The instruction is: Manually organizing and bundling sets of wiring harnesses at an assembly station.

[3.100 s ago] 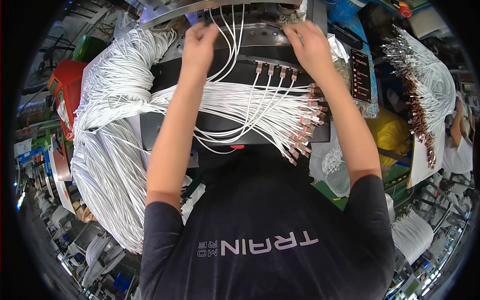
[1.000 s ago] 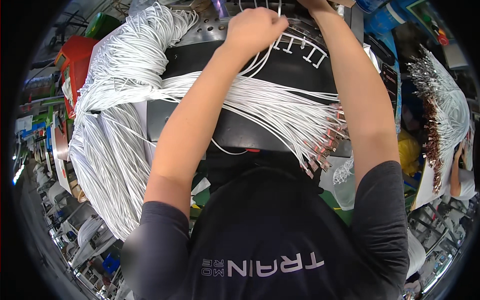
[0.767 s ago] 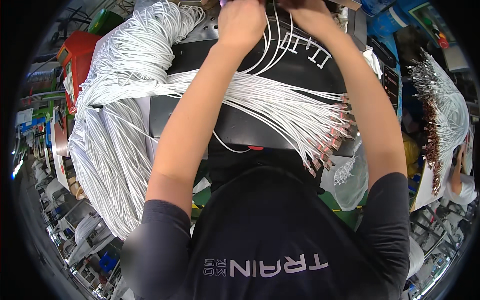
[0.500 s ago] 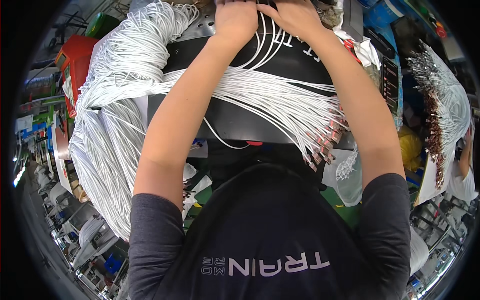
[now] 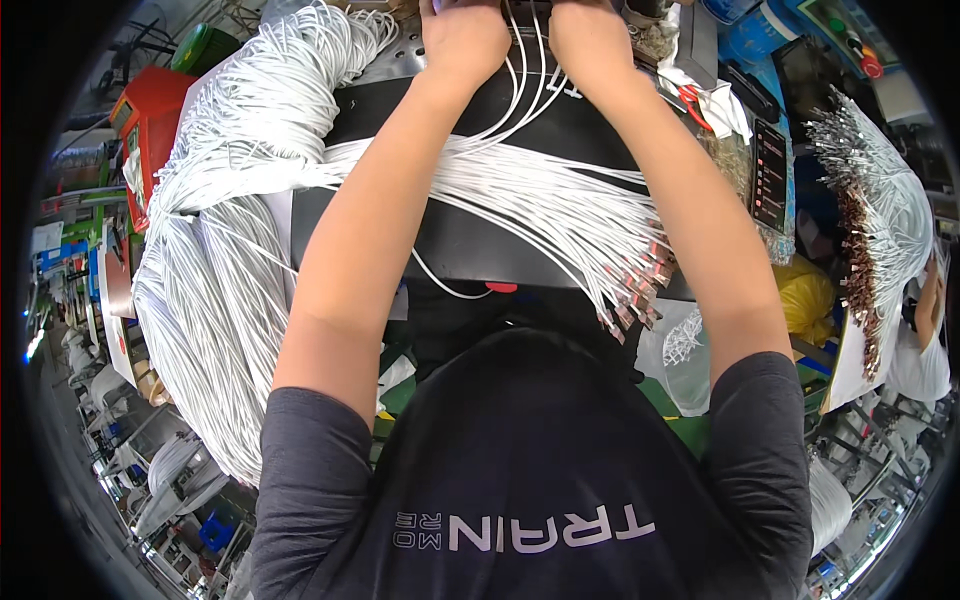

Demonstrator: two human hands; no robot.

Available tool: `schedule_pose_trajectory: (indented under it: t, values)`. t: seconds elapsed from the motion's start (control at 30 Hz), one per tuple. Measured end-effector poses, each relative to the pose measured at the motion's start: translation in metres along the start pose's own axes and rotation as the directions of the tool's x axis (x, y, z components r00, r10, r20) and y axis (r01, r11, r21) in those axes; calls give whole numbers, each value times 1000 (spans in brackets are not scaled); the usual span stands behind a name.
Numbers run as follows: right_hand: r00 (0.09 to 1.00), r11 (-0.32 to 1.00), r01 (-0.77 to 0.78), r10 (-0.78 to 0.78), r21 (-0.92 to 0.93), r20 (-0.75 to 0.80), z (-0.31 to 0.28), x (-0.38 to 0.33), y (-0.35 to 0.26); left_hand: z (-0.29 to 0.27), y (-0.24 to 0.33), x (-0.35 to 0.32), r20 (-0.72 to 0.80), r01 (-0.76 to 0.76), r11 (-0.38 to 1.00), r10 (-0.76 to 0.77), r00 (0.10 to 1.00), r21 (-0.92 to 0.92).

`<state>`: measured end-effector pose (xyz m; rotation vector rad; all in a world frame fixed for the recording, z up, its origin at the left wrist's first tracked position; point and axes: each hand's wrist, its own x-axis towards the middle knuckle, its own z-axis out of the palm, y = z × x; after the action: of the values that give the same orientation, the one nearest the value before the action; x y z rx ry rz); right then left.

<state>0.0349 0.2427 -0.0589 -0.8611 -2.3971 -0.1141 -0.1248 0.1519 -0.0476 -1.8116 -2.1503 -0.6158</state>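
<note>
Both hands are at the far side of the black work surface (image 5: 465,245), cut by the picture's top edge. My left hand (image 5: 467,42) is bent forward, its fingertips out of sight. A short way to its right is my right hand (image 5: 594,48), its fingers also mostly hidden. A few white cables (image 5: 518,75) run up between the two hands; whether either hand grips them does not show. Below my forearms a fan of white cables (image 5: 540,185) lies across the surface, with copper-coloured terminals (image 5: 640,285) at its right end. Small white T-shaped pieces (image 5: 563,88) lie by my right wrist.
A large coiled bundle of white cables (image 5: 265,95) lies at the left, its strands hanging over the edge. Red-handled scissors (image 5: 694,105) and a phone-like dark screen (image 5: 770,175) are at the right. Another terminal-ended cable bundle (image 5: 885,230) rests farther right, near another person's arm (image 5: 930,310).
My right hand has drawn back from my left, its thumb no longer stretched toward it. My right forearm has shifted slightly left, and the whole view has moved a little.
</note>
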Motion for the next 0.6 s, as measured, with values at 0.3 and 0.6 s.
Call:
schedule_pose_trajectory:
  t: [0.3, 0.6]
  values:
    - [641, 709, -368, 662, 601, -388, -160, -196, 38, -150, 17, -233, 558, 557, -218, 62, 827, -801]
    - [435, 58, -860, 604, 507, 668, -128, -407, -52, -92, 10, -374, 622, 587, -371, -719, 308, -720]
